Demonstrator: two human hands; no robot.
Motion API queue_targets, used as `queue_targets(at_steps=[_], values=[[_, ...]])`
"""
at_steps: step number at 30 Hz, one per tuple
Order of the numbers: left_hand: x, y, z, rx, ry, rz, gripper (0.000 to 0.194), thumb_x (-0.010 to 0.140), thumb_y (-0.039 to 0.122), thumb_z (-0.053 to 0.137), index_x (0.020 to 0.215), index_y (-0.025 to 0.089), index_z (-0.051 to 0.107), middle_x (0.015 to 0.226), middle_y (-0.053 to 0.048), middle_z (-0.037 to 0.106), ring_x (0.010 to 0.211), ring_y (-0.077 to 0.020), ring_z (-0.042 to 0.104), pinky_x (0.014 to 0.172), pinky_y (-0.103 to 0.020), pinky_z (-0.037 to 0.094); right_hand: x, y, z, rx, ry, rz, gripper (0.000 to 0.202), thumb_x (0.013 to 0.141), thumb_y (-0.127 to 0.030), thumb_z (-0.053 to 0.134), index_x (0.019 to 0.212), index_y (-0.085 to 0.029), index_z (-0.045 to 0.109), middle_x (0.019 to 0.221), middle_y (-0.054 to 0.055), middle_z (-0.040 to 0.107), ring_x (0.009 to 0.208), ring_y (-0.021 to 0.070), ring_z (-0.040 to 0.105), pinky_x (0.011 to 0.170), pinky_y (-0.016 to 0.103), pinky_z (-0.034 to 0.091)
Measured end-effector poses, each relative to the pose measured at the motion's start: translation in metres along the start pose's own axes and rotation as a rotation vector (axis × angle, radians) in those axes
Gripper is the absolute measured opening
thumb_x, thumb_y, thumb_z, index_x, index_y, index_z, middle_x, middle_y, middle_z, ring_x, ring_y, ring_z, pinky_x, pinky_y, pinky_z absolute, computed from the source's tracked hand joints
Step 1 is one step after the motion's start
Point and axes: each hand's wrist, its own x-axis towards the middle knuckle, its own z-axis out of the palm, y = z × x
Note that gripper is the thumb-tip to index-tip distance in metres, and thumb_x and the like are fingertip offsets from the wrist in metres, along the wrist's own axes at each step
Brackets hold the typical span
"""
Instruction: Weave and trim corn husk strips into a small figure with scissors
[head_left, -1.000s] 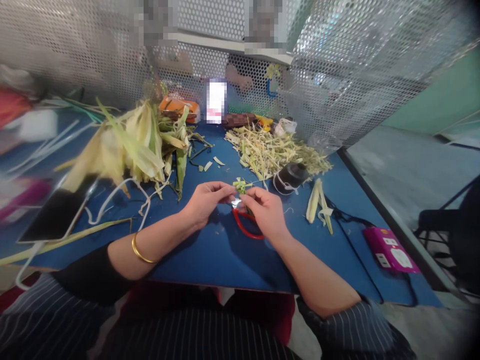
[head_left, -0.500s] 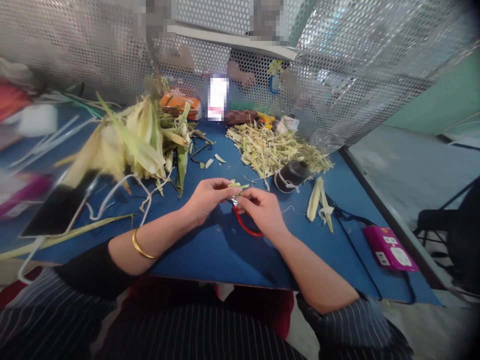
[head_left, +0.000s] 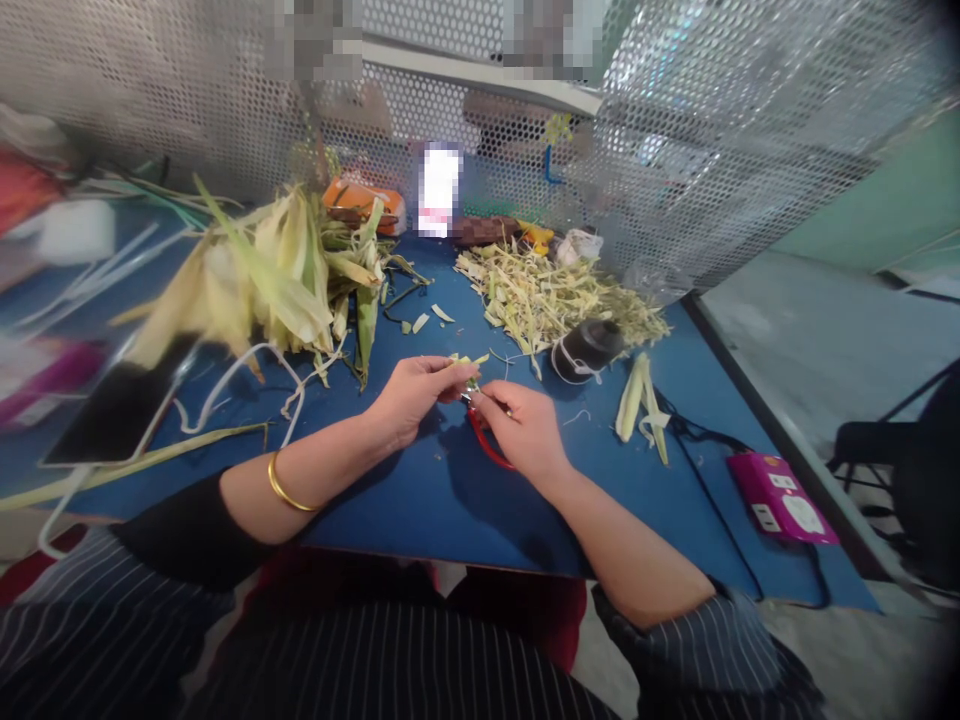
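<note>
Over the middle of the blue table my left hand (head_left: 420, 395) is closed, pinching a small piece of pale green corn husk (head_left: 469, 360) between thumb and fingers. My right hand (head_left: 525, 425) is wrapped round red-handled scissors (head_left: 487, 445); their short metal blades are close to the left fingertips, and most of the handle is hidden by the palm. Beyond my hands lies a heap of cut husk strips (head_left: 540, 285). A black cone of thread (head_left: 589, 348) leans at its front edge.
Whole corn husks (head_left: 277, 270) are piled at the left, beside a dark phone (head_left: 116, 410) with a white cable. A lit phone (head_left: 439, 190) stands at the back before a perforated metal screen (head_left: 480, 110). A purple power socket box (head_left: 784, 498) sits right, with black cords.
My right hand has turned slightly and shifted left with the scissors, whose blades are nearer the husk in my left hand. The left hand has barely moved.
</note>
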Motion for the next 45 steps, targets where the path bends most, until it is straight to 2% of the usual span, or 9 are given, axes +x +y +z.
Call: queue_targets(at_steps=[2, 7, 13, 18, 27, 30, 34, 39, 45], values=[[0.002, -0.002, 0.0, -0.09, 0.006, -0.069, 0.024, 0.068, 0.035, 0.075, 0.07, 0.011, 0.072, 0.061, -0.001, 0.057, 0.056, -0.0077, 0.047, 0.056, -0.023, 0.037, 0.0, 0.0, 0.001, 0.033, -0.018, -0.003, 0.028, 0.088, -0.034, 0.052, 0.066, -0.019, 0.061, 0.063, 0.0, 0.061, 0.062, 0.0125, 0.055, 0.062, 0.023, 0.041], [0.004, -0.004, -0.003, -0.192, -0.036, -0.204, 0.026, 0.069, 0.036, 0.075, 0.077, 0.012, 0.072, 0.064, -0.002, 0.058, 0.06, -0.0079, 0.052, 0.058, -0.021, 0.041, 0.002, 0.0, 0.002, 0.277, -0.051, 0.139, 0.026, 0.085, -0.035, 0.055, 0.067, -0.018, 0.062, 0.059, -0.001, 0.059, 0.055, 0.0124, 0.056, 0.057, 0.023, 0.044], [0.0, 0.003, -0.002, -0.086, -0.078, -0.09, 0.021, 0.066, 0.031, 0.077, 0.067, 0.012, 0.068, 0.061, 0.0, 0.055, 0.055, -0.0063, 0.046, 0.054, -0.021, 0.035, 0.002, -0.004, 0.0, 0.257, -0.037, 0.145, 0.025, 0.084, -0.036, 0.056, 0.068, -0.018, 0.061, 0.059, 0.0, 0.061, 0.056, 0.013, 0.058, 0.059, 0.024, 0.046], [0.001, 0.003, -0.001, -0.04, 0.008, 0.037, 0.022, 0.066, 0.031, 0.076, 0.061, 0.013, 0.065, 0.057, 0.002, 0.053, 0.053, -0.0067, 0.042, 0.054, -0.024, 0.033, 0.001, -0.005, -0.001, 0.183, -0.022, 0.111, 0.02, 0.083, -0.037, 0.057, 0.078, -0.019, 0.064, 0.067, 0.001, 0.066, 0.061, 0.0145, 0.059, 0.061, 0.026, 0.045], [0.0, 0.005, -0.002, -0.042, -0.007, -0.022, 0.028, 0.071, 0.043, 0.071, 0.072, 0.015, 0.068, 0.068, -0.002, 0.059, 0.063, -0.0096, 0.051, 0.059, -0.023, 0.038, 0.0, -0.01, -0.004, 0.193, 0.074, 0.108, 0.02, 0.084, -0.031, 0.056, 0.068, -0.019, 0.062, 0.062, 0.0, 0.064, 0.058, 0.0132, 0.058, 0.062, 0.025, 0.044], [0.001, 0.006, -0.003, -0.063, -0.021, -0.01, 0.027, 0.071, 0.041, 0.072, 0.068, 0.015, 0.067, 0.064, 0.001, 0.055, 0.06, -0.0085, 0.048, 0.059, -0.023, 0.038, 0.0, -0.01, -0.003, 0.198, 0.072, 0.11, 0.02, 0.083, -0.029, 0.056, 0.068, -0.019, 0.062, 0.061, 0.0, 0.064, 0.057, 0.0131, 0.058, 0.062, 0.025, 0.044], [0.001, 0.005, -0.002, -0.077, -0.026, -0.002, 0.023, 0.069, 0.035, 0.075, 0.075, 0.014, 0.07, 0.062, 0.002, 0.053, 0.058, -0.0071, 0.045, 0.059, -0.022, 0.037, 0.001, -0.009, -0.002, 0.24, 0.046, 0.128, 0.02, 0.082, -0.03, 0.057, 0.067, -0.018, 0.063, 0.059, 0.0, 0.063, 0.057, 0.0133, 0.059, 0.061, 0.025, 0.045], [0.003, 0.009, -0.005, -0.151, -0.057, -0.085, 0.029, 0.072, 0.043, 0.07, 0.076, 0.014, 0.07, 0.07, -0.001, 0.058, 0.064, -0.0102, 0.05, 0.062, -0.023, 0.04, 0.001, -0.007, -0.005, 0.319, 0.035, 0.145, 0.02, 0.082, -0.031, 0.058, 0.068, -0.018, 0.062, 0.061, -0.001, 0.062, 0.057, 0.0124, 0.058, 0.063, 0.025, 0.045], [0.007, 0.018, -0.014, -0.323, -0.254, -0.288, 0.031, 0.078, 0.044, 0.064, 0.083, 0.015, 0.072, 0.064, -0.002, 0.054, 0.059, -0.0106, 0.048, 0.06, -0.024, 0.042, 0.002, -0.004, -0.008, 0.496, -0.056, 0.191, 0.019, 0.082, -0.034, 0.058, 0.072, -0.018, 0.061, 0.06, -0.002, 0.058, 0.055, 0.0108, 0.055, 0.061, 0.025, 0.046]])
